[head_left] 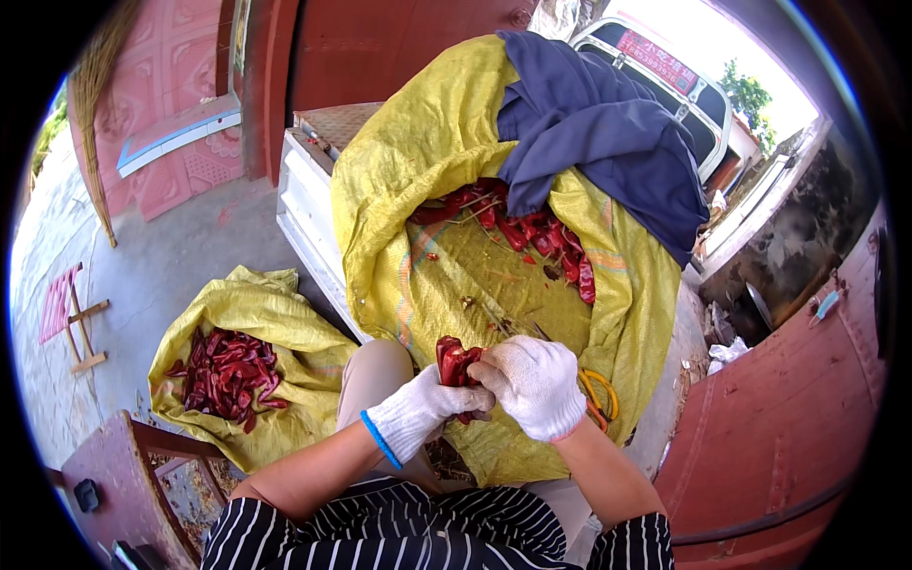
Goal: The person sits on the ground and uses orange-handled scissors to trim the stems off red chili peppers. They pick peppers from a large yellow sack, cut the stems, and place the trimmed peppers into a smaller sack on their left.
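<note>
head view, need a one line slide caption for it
White-gloved left hand gripping red peppers, white-gloved right hand at their upper end, before an open yellow sack.

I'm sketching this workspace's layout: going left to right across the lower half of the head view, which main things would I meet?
Red-striped folding seat → smaller yellow sack → left gloved hand → right gloved hand → yellow loop → red metal panel.

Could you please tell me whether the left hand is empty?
No, the left hand, in a white glove with a blue cuff, is holding red peppers.
</note>
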Available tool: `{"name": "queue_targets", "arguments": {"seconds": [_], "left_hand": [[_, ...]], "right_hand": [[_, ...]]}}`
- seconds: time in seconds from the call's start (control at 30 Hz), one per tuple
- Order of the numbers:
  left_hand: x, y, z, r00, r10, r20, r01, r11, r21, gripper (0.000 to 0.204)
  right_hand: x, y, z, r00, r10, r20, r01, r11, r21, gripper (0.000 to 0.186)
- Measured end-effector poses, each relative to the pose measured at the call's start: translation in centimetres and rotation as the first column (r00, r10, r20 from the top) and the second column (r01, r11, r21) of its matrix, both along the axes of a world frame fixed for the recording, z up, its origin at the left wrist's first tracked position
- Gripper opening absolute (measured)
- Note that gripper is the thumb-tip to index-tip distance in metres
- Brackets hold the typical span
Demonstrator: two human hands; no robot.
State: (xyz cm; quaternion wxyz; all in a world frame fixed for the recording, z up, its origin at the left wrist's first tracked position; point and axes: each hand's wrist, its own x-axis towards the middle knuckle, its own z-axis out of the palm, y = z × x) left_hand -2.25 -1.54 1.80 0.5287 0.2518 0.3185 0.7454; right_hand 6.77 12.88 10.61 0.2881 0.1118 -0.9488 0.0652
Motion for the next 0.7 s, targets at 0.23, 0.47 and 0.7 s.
{"name": "queue_targets", "arguments": {"seconds": [0.23,0.47,0.7], "left_hand": [[1.0,0.0,0.6,0.963,0.148,0.226,-0.148,0.989,-0.017,0.025],[0.8,0.2,-0.3,0.980,0.111,0.164,-0.108,0.994,-0.025,0.022],[-1.0,0.5,-2.7,0.956,-0.005,0.295,-0.065,0.972,0.226,0.018]], "right_hand": [[0.2,-0.7,-0.5,0.933,0.056,0.356,0.278,0.517,-0.809,0.016],[0.6,-0.6,-2.5,0.897,0.253,0.362,0.435,-0.361,-0.825,0.018],[0.8,2.3,-0.7,0.793,0.325,0.516,0.502,0.133,-0.855,0.022]]}}
